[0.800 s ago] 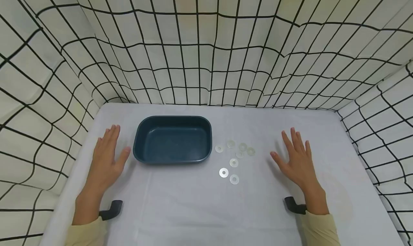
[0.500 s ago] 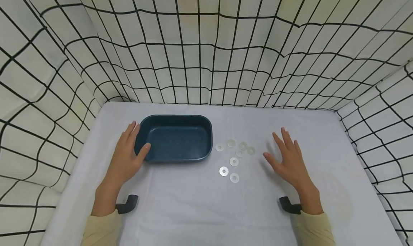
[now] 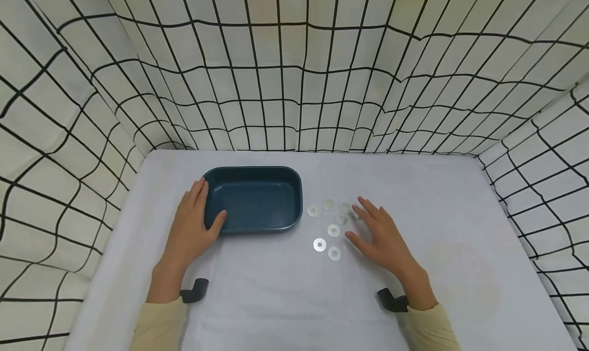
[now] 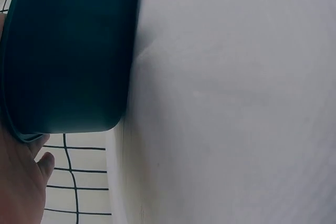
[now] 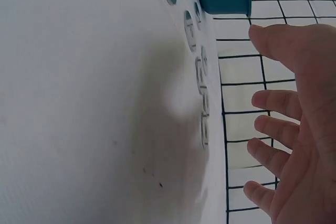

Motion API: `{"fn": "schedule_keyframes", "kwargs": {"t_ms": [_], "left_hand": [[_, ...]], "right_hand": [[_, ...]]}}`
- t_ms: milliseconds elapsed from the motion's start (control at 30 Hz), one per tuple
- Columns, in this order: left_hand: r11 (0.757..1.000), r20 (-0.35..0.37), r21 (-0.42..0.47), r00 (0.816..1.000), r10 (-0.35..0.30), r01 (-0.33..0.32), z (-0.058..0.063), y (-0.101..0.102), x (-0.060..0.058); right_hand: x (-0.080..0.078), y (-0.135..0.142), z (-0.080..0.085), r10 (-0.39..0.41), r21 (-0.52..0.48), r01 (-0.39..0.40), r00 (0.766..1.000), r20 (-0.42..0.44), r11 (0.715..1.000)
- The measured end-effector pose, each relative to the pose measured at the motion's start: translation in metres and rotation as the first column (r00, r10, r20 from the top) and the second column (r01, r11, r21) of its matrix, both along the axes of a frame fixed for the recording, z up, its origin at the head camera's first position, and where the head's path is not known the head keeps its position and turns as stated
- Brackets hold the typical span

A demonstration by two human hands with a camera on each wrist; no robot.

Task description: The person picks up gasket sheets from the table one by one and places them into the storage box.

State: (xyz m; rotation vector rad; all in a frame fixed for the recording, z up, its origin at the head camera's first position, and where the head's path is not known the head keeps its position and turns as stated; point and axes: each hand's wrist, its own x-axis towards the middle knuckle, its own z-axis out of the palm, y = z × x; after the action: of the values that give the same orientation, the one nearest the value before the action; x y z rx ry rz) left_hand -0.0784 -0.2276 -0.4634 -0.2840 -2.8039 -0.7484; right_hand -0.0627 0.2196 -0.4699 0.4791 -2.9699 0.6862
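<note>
Washers [image 3: 315, 245] lie flat, ring-shaped, beside the rounded tray [image 3: 253, 203].

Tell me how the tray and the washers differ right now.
Colour: the tray is dark blue; the washers are pale and silvery.
Shape: the tray is a rounded rectangle with raised walls; the washers are flat rings.
Hands: the left hand is at the tray's left end; the right hand hovers by the washers.
Shared: both lie on the white tabletop.
</note>
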Motion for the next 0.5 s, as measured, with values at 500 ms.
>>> {"fn": "schedule_keyframes", "kwargs": {"t_ms": [500], "left_hand": [[0.999,0.06,0.017,0.998,0.029,-0.03,-0.005,-0.001,0.001]], "right_hand": [[0.011,-0.031,-0.006,0.13,-0.008,-0.131,0.989,-0.068,0.991]]}}
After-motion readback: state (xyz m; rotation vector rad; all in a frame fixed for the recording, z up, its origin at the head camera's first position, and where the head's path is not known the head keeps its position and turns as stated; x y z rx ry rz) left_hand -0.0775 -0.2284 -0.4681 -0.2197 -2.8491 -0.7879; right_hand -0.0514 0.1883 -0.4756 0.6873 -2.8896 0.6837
